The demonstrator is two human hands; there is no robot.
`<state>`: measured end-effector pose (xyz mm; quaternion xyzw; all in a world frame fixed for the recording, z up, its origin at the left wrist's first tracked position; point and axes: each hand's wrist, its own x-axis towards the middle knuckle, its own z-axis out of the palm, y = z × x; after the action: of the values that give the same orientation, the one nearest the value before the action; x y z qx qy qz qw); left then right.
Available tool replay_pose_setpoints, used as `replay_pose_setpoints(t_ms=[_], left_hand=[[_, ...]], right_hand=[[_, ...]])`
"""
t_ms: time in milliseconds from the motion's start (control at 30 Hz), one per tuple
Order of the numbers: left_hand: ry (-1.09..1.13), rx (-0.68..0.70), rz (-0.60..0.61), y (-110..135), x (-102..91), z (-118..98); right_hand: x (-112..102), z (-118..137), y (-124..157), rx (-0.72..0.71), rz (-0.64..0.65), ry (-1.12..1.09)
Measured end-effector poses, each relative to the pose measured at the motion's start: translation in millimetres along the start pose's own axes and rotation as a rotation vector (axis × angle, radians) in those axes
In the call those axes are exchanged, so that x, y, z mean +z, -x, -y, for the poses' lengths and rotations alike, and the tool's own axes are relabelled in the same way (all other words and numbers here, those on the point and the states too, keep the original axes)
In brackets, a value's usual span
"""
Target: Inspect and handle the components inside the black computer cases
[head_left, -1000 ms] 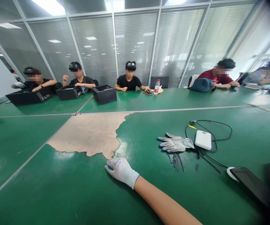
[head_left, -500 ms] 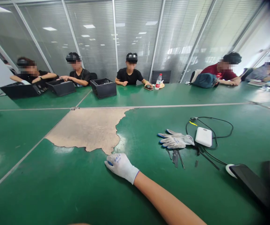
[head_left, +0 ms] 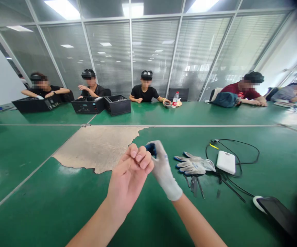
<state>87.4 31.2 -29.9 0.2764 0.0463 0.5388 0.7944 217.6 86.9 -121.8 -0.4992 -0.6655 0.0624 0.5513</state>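
My bare left hand [head_left: 129, 178] is raised over the green table [head_left: 47, 206], its fingers pinched shut on the blue fingertips of the white glove worn on my right hand [head_left: 163, 171]. The right hand's fingers are stretched up and to the left and hold nothing; their tips are partly hidden behind my left fingers. A spare white glove with blue fingertips [head_left: 193, 164] lies flat on the table just right of my hands.
A white power bank [head_left: 226, 162] with a looped black cable [head_left: 241, 147] lies beside the spare glove, with small dark metal strips [head_left: 194, 180] in front. A dark phone [head_left: 274, 211] sits at the right. A worn bare patch [head_left: 99, 147] lies ahead. Several people sit across with black boxes [head_left: 117, 104] and a bottle [head_left: 174, 99].
My right hand has lifted off the table, where it lay flat. My left hand has come into view and pinched the glove's fingertips.
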Motion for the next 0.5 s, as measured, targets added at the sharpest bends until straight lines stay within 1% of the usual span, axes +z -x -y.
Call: replay_pose_setpoints(t_ms=[67, 133, 167, 233, 267, 333, 433, 500], left_hand=[[0.029, -0.004, -0.051, -8, -8.2, 1], [0.019, -0.009, -0.06, -10, -11.9, 5], [0.006, -0.011, -0.055, -10, -12.2, 7], [-0.021, -0.018, -0.034, -7, -11.0, 10], [-0.032, -0.024, -0.021, -6, -10.0, 12], [-0.05, -0.03, 0.005, -5, -7.9, 13], [-0.08, -0.022, 0.031, -4, -5.9, 14], [-0.106, -0.023, 0.038, -4, -5.2, 14]], right_hand=[[-31, 17, -11, -0.01, -0.124, -0.061], [-56, 36, -13, -0.1, -0.225, -0.151], [-64, 44, -12, -0.161, -0.265, -0.199], [-75, 56, -7, -0.273, -0.3, -0.282], [-78, 60, -5, -0.31, -0.294, -0.319], [-79, 63, -2, -0.343, -0.222, -0.379], [-75, 60, -3, -0.336, -0.085, -0.423], [-72, 58, -4, -0.334, -0.027, -0.417]])
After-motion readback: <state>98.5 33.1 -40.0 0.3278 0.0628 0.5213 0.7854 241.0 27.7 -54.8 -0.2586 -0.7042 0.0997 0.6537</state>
